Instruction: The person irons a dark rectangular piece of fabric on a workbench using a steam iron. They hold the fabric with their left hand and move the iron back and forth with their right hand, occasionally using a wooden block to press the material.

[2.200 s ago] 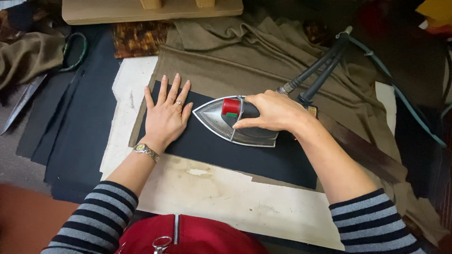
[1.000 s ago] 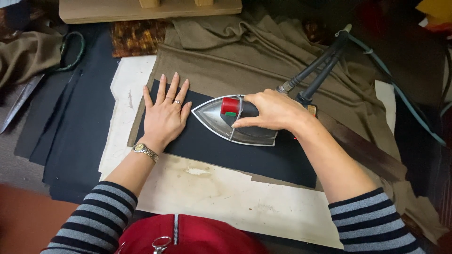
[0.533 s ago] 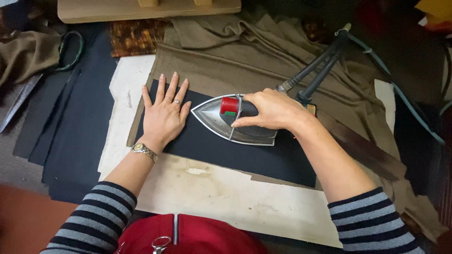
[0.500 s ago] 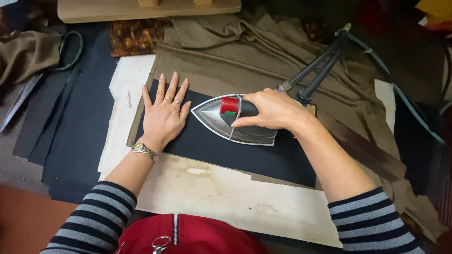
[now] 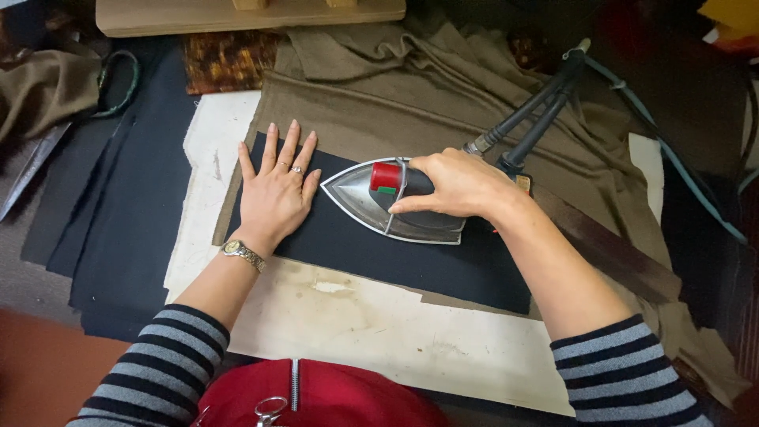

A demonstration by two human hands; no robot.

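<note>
Right hand (image 5: 462, 186) gripping iron (image 5: 391, 202); left hand (image 5: 277, 190) flat on black cloth (image 5: 411, 261), at iron's 9 o'clock. Risks burnt fingertips, scorching if idle.

The left hand (image 5: 274, 192) lies flat, palm down, fingers spread forward, while the right hand (image 5: 457, 186) curls closed, thumb tucked beneath its fingers.

Wooden board (image 5: 253, 14) at top, reddish-brown floor (image 5: 39, 372) lower left, dim light
</note>
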